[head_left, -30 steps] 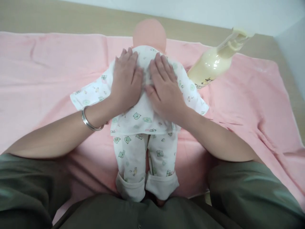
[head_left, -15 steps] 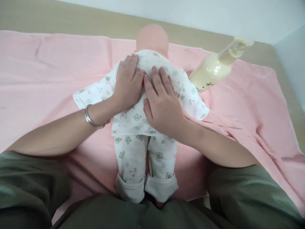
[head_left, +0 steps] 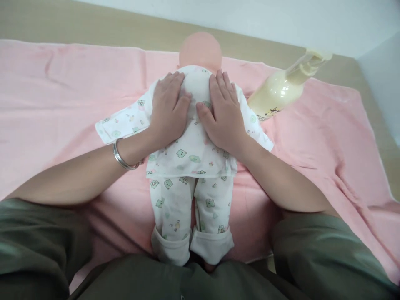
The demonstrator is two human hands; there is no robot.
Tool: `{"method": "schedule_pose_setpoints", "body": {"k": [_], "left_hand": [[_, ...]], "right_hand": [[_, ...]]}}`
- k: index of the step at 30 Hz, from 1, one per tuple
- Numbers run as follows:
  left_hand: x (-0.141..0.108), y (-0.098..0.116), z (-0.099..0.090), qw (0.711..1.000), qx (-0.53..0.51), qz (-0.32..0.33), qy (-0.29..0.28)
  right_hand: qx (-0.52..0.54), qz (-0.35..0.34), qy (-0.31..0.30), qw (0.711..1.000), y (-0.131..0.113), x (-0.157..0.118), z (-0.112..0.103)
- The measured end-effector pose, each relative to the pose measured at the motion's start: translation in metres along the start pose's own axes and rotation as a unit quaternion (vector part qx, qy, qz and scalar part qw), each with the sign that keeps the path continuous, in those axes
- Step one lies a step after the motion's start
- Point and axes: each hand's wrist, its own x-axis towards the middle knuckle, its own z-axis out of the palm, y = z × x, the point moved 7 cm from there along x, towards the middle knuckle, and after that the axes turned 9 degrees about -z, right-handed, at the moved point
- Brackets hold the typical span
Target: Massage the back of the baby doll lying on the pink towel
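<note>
A baby doll (head_left: 200, 52) lies face down, its bald head pointing away from me. It wears a white printed top (head_left: 190, 158) and matching trousers (head_left: 171, 204) with turned-up cuffs. My left hand (head_left: 170, 108) lies flat on the left side of the doll's upper back, fingers stretched toward its shoulder. On the right side of the back rests my right hand (head_left: 225, 112), fingers extended and thumb out to the left. Between the two hands a strip of the top shows. The doll's face is hidden.
A pink cloth (head_left: 75, 87) is spread under the doll on a wooden surface (head_left: 103, 21). Right of the doll's shoulder stands a cream-coloured pump bottle (head_left: 278, 93). White walls (head_left: 281, 21) rise behind. A silver bangle (head_left: 118, 154) circles my left wrist.
My right hand has moved up and to the right, from the middle of the doll's back to its right shoulder area. My left hand has stayed nearly in place.
</note>
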Motion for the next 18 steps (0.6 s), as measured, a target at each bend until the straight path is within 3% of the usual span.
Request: {"method": "schedule_pose_setpoints", "body": {"k": [5,10,14,18], "left_hand": [[-0.012,0.010,-0.002,0.999,0.035,0.039,-0.014],[-0.046,0.035,0.002,0.986,0.083,0.144,-0.030],[-0.041,0.028,0.004,0.992,0.038,0.108,-0.047],[-0.011,0.007,-0.002,0.999,0.004,0.043,-0.029]], "right_hand": [[-0.032,0.021,-0.027,0.999,0.002,0.002,0.000],[-0.001,-0.037,-0.047,0.998,0.009,0.011,-0.002],[-0.013,-0.025,-0.046,0.999,0.001,0.006,-0.007],[-0.065,-0.028,-0.043,0.997,-0.036,-0.017,-0.009]]}}
